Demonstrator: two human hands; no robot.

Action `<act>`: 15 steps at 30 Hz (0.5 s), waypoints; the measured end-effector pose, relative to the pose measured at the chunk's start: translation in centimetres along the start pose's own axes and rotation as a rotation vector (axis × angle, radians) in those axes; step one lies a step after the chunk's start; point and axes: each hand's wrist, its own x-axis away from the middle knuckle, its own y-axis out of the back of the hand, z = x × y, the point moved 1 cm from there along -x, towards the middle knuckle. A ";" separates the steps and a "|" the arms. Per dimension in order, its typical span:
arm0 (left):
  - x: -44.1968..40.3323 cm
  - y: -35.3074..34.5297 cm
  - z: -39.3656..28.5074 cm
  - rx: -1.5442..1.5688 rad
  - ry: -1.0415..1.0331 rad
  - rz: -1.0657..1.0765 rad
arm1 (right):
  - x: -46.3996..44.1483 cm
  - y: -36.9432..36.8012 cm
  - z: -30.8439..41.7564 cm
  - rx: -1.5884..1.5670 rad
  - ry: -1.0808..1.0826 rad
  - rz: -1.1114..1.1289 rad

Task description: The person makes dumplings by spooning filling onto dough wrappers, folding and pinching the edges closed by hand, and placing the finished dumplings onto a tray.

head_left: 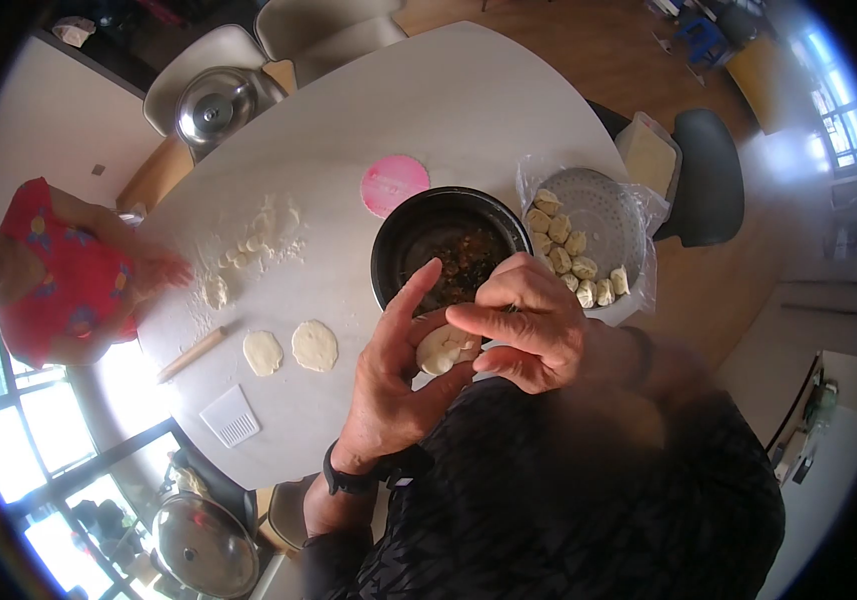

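A partly folded dough wrapper (441, 355) rests in my left hand (396, 375), whose fingers curl round it. My right hand (539, 325) pinches the wrapper's right edge between thumb and fingers. Just beyond both hands stands a black pan (404, 235) holding a dark, chopped filling (464, 262). To the right, several shaped dumplings (561, 238) lie along the left and near side of a round perforated tray (604, 215) with clear plastic around it. Two flat dough rounds, one (315, 346) nearer my left hand and one (263, 353) further left, lie on the table.
A pink disc (395, 185) lies behind the pan on the white table (349, 120). At the left are a rolling pin (192, 355), a white slotted scraper (231, 416), floured dough pieces (249, 245) and a person in red (69, 270). A lidded pot (214, 110) stands on a chair.
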 end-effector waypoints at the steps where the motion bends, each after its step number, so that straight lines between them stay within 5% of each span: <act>1: -0.1 0.0 0.2 -0.025 -0.030 0.004 | 0.3 -0.3 -0.6 -0.019 0.024 0.002; 15: 0.0 -0.2 0.3 -0.014 -0.053 0.005 | -0.7 -0.1 0.1 -0.035 0.001 0.080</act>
